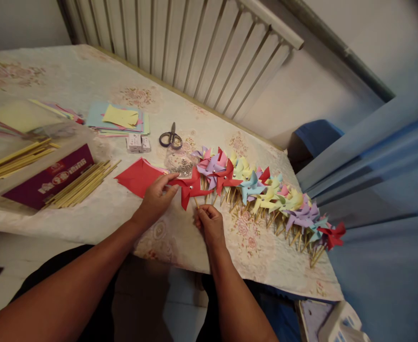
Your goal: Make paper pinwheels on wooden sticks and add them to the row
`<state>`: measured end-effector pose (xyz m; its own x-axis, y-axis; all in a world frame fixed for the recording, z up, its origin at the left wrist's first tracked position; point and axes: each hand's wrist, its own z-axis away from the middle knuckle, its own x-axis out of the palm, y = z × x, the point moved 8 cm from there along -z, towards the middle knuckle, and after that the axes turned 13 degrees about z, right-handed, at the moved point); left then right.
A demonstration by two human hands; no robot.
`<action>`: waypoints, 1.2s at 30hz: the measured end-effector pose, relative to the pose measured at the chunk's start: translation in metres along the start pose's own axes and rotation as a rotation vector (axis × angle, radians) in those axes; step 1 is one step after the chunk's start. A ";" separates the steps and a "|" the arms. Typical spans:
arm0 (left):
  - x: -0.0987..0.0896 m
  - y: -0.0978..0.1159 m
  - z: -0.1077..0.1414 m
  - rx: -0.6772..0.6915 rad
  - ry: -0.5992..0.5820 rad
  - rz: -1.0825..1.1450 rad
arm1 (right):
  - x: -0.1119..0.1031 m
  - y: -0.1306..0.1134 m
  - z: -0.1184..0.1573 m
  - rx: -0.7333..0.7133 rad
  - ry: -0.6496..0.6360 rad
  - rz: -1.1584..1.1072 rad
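A red paper pinwheel on a thin stick is in front of me. My right hand pinches its stick below the blades. At the pinwheel's left blade is my left hand, with thumb and fingertips close together at the red paper's edge. Red paper sheets lie left of that hand, partly hidden by it. Just behind the pinwheel sits a clear bag of small metal pins. Finished pinwheels in several colours stretch from the middle toward the right.
Dark-handled scissors, small white boxes and stacked coloured paper lie farther back. Loose sticks rest beside a plastic container with a purple label at left. A radiator stands behind the table, a blue curtain at right.
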<state>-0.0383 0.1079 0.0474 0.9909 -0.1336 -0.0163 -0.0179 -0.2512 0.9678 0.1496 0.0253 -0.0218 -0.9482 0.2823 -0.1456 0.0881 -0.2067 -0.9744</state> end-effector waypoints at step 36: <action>0.013 0.006 0.002 0.332 -0.118 -0.343 | 0.000 0.000 0.002 0.014 0.003 0.068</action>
<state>-0.0256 0.1026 0.0525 0.9257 -0.0927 -0.3666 0.2459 -0.5891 0.7697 0.1495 0.0234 -0.0217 -0.9391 0.2702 -0.2123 0.1482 -0.2387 -0.9597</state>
